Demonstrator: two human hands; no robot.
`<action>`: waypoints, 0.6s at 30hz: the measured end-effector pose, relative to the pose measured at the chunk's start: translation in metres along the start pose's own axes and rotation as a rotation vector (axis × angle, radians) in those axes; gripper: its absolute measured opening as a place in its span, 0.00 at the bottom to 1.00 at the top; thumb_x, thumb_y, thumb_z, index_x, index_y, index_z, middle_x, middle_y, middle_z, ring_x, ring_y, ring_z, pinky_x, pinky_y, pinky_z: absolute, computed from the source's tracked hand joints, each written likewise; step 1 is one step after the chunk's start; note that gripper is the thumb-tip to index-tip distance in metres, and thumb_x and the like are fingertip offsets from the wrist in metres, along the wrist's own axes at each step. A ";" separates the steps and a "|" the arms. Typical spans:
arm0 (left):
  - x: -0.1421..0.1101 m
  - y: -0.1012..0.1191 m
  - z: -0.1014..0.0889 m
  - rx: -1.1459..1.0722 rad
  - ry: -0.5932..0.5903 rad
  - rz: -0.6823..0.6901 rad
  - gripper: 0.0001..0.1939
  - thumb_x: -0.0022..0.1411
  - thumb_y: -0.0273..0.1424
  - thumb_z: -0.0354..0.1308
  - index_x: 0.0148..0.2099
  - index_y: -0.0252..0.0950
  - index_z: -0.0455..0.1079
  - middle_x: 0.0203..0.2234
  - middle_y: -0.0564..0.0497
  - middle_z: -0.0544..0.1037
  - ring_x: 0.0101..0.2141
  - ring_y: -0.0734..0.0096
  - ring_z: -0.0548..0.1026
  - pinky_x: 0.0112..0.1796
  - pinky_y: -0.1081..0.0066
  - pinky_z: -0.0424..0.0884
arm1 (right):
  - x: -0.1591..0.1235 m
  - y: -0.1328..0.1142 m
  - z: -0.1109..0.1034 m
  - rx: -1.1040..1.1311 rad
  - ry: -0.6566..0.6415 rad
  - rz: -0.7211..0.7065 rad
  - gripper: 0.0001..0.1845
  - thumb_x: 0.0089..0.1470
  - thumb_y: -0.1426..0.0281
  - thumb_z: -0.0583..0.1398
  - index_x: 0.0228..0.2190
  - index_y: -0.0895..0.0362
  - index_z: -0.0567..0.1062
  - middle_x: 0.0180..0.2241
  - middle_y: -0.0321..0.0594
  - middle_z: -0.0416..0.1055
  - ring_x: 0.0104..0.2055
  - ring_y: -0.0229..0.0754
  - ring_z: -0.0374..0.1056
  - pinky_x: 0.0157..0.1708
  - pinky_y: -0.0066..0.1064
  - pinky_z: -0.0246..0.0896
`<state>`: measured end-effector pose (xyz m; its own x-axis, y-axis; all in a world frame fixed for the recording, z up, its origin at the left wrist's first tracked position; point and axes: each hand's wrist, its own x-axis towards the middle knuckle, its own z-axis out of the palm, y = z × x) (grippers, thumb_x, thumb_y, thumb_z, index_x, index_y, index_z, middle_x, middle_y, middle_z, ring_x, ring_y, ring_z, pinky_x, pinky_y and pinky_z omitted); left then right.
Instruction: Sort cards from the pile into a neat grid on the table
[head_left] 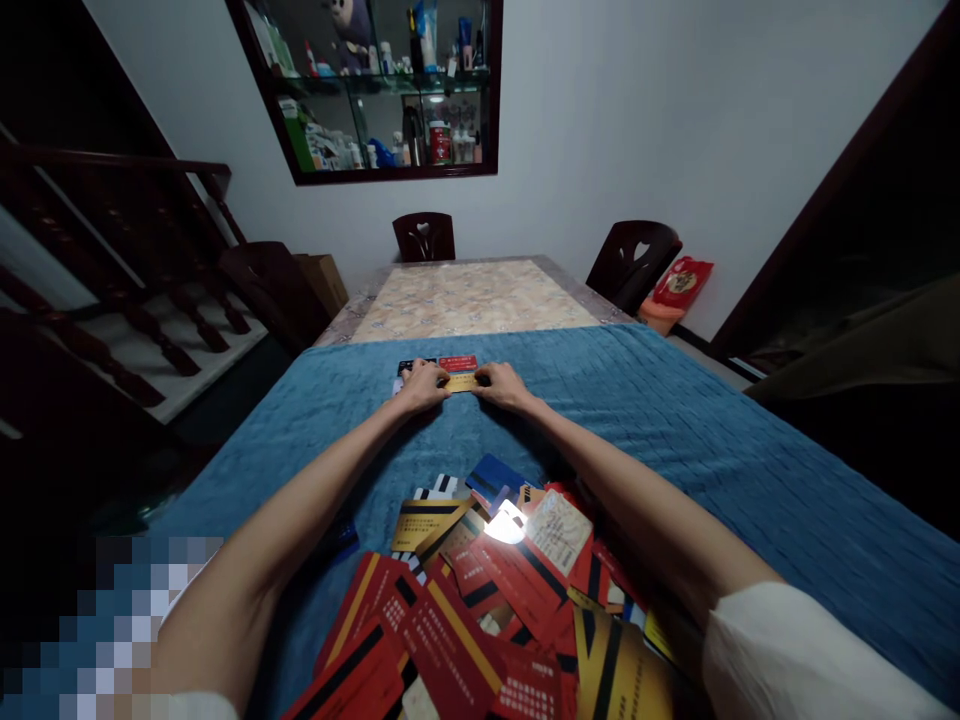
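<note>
1. On the table's [465, 295] blue cloth [637, 440], a small group is laid out: a dark card [417, 364] and a red card [457, 363] side by side.
2. Just below the red card, left hand [424, 387] and right hand [503, 387] pinch opposite ends of a gold card [460, 382].
3. Nearer the person, a large jumbled heap of cards [517, 580] lies unarranged.

Left hand [424, 386] and right hand [507, 387] touch a gold card [460, 383] over blue cloth [637, 420], beyond heaped cards [454, 640].
</note>
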<state>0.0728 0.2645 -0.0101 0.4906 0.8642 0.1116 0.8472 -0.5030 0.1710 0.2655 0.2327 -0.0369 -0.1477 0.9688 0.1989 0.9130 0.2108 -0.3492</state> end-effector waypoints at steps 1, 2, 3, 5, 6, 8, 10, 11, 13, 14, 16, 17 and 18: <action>0.000 0.001 -0.001 0.001 0.002 0.002 0.14 0.53 0.32 0.62 0.44 0.40 0.78 0.48 0.45 0.77 0.53 0.46 0.62 0.48 0.53 0.62 | 0.000 0.000 0.000 0.004 0.001 0.008 0.20 0.54 0.61 0.62 0.46 0.57 0.80 0.42 0.43 0.77 0.45 0.48 0.69 0.44 0.30 0.61; -0.001 0.003 -0.001 0.002 0.004 0.006 0.14 0.53 0.32 0.62 0.43 0.40 0.78 0.48 0.44 0.76 0.53 0.45 0.62 0.48 0.52 0.62 | 0.001 0.000 0.001 0.006 0.003 0.014 0.20 0.54 0.60 0.62 0.45 0.58 0.80 0.41 0.43 0.78 0.45 0.48 0.69 0.44 0.30 0.61; -0.002 0.004 -0.002 0.002 0.008 0.010 0.13 0.52 0.32 0.62 0.42 0.39 0.78 0.48 0.43 0.76 0.53 0.45 0.62 0.48 0.51 0.62 | 0.001 0.000 0.001 0.004 0.005 0.019 0.20 0.54 0.60 0.62 0.44 0.57 0.80 0.40 0.42 0.78 0.44 0.47 0.70 0.43 0.30 0.61; -0.004 0.006 -0.003 0.004 0.018 0.023 0.11 0.53 0.31 0.61 0.41 0.39 0.78 0.48 0.42 0.75 0.53 0.45 0.62 0.49 0.49 0.61 | 0.001 -0.001 0.001 0.003 0.008 0.025 0.19 0.54 0.60 0.62 0.44 0.57 0.80 0.40 0.42 0.78 0.44 0.47 0.70 0.43 0.30 0.61; -0.006 0.008 -0.003 0.004 0.025 0.031 0.11 0.53 0.30 0.61 0.40 0.39 0.78 0.48 0.42 0.75 0.54 0.45 0.62 0.49 0.49 0.61 | 0.001 -0.001 0.001 0.003 0.009 0.027 0.19 0.54 0.60 0.62 0.44 0.57 0.80 0.40 0.42 0.78 0.44 0.47 0.70 0.43 0.30 0.61; -0.010 0.010 -0.004 0.004 0.037 0.052 0.09 0.54 0.29 0.60 0.38 0.39 0.78 0.48 0.42 0.75 0.54 0.46 0.61 0.50 0.48 0.60 | 0.001 -0.001 0.001 0.002 0.010 0.030 0.18 0.54 0.61 0.62 0.44 0.57 0.80 0.41 0.42 0.78 0.44 0.47 0.70 0.43 0.29 0.61; -0.014 0.012 -0.005 0.001 0.049 0.075 0.07 0.55 0.29 0.60 0.37 0.39 0.77 0.48 0.42 0.75 0.54 0.46 0.61 0.50 0.47 0.60 | 0.001 -0.001 0.001 0.000 0.010 0.032 0.18 0.53 0.62 0.62 0.44 0.57 0.80 0.42 0.42 0.78 0.44 0.47 0.70 0.43 0.29 0.61; -0.017 0.012 -0.006 -0.001 0.054 0.085 0.07 0.55 0.28 0.59 0.37 0.39 0.77 0.48 0.42 0.75 0.54 0.47 0.61 0.50 0.47 0.60 | 0.001 -0.001 0.000 0.000 0.010 0.031 0.18 0.53 0.62 0.62 0.44 0.57 0.80 0.42 0.42 0.78 0.45 0.46 0.70 0.43 0.29 0.61; -0.021 0.013 -0.008 -0.004 0.066 0.097 0.08 0.56 0.28 0.58 0.38 0.38 0.77 0.49 0.42 0.74 0.54 0.47 0.61 0.50 0.47 0.59 | 0.000 -0.002 0.000 -0.003 0.010 0.029 0.18 0.54 0.63 0.62 0.44 0.58 0.80 0.42 0.42 0.78 0.45 0.46 0.70 0.43 0.28 0.61; -0.023 0.014 -0.008 -0.005 0.073 0.099 0.09 0.57 0.27 0.57 0.40 0.38 0.77 0.49 0.42 0.74 0.54 0.47 0.61 0.51 0.47 0.59 | -0.001 -0.002 -0.001 -0.004 0.011 0.026 0.18 0.54 0.63 0.62 0.44 0.58 0.80 0.42 0.42 0.78 0.45 0.46 0.70 0.43 0.28 0.61; -0.029 0.013 -0.010 -0.005 0.087 0.105 0.11 0.59 0.27 0.55 0.42 0.38 0.77 0.49 0.41 0.74 0.54 0.48 0.61 0.51 0.47 0.59 | -0.002 -0.003 -0.002 -0.007 0.013 0.020 0.18 0.54 0.64 0.62 0.44 0.59 0.80 0.42 0.42 0.78 0.45 0.46 0.70 0.43 0.28 0.60; -0.031 0.013 -0.011 -0.006 0.096 0.112 0.12 0.59 0.27 0.55 0.43 0.38 0.77 0.49 0.41 0.74 0.55 0.48 0.61 0.51 0.47 0.59 | -0.004 -0.004 -0.004 -0.009 0.016 0.017 0.18 0.54 0.64 0.63 0.45 0.60 0.80 0.43 0.42 0.78 0.45 0.46 0.70 0.44 0.28 0.60; -0.035 0.012 -0.012 -0.009 0.104 0.121 0.13 0.60 0.27 0.54 0.45 0.37 0.76 0.49 0.41 0.74 0.55 0.49 0.61 0.52 0.47 0.59 | -0.006 -0.005 -0.005 -0.011 0.021 0.014 0.19 0.54 0.65 0.63 0.45 0.60 0.79 0.44 0.43 0.77 0.46 0.46 0.70 0.45 0.29 0.60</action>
<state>0.0634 0.2281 0.0000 0.5647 0.7917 0.2330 0.7810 -0.6039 0.1591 0.2637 0.2254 -0.0315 -0.1273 0.9687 0.2131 0.9190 0.1961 -0.3420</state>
